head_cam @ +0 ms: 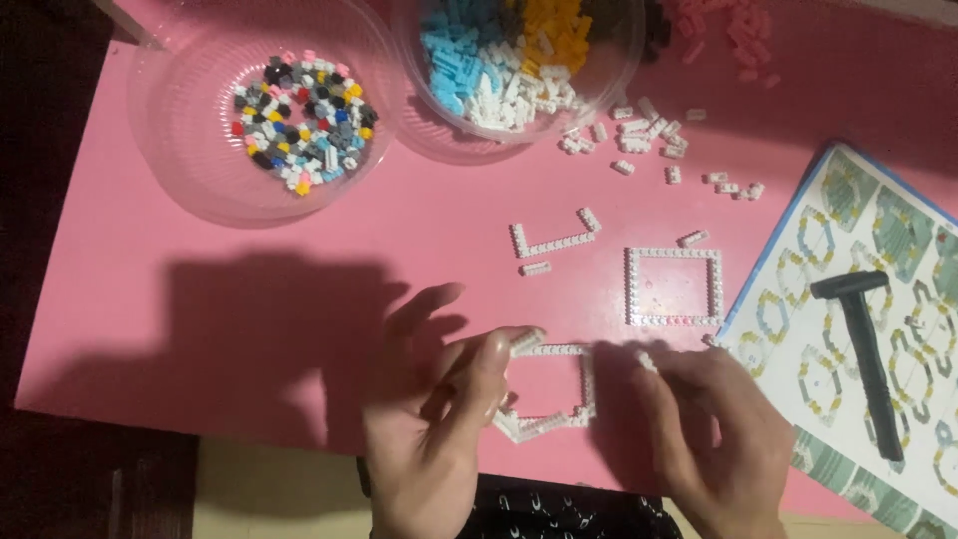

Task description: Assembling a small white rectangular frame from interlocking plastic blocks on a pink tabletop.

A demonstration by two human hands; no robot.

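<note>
My left hand [429, 419] pinches the left side of a white frame of tiny bricks [559, 384] that lies on the pink table [249, 289] near the front edge. My right hand [714, 439] touches the frame's right side with its fingertips. Just beyond lies a finished square white frame [675, 287] with a few pink bricks along its lower edge. Farther left sits a partial L-shaped white strip [552, 238] with a short loose piece under it.
A clear bowl [200, 160] of mixed small bricks stands at the back left, and a second clear bowl [429, 120] holds blue, white and yellow ones. Loose white bricks [649, 135] are scattered behind. A printed instruction sheet [898, 260] with a black tool [863, 349] lies right.
</note>
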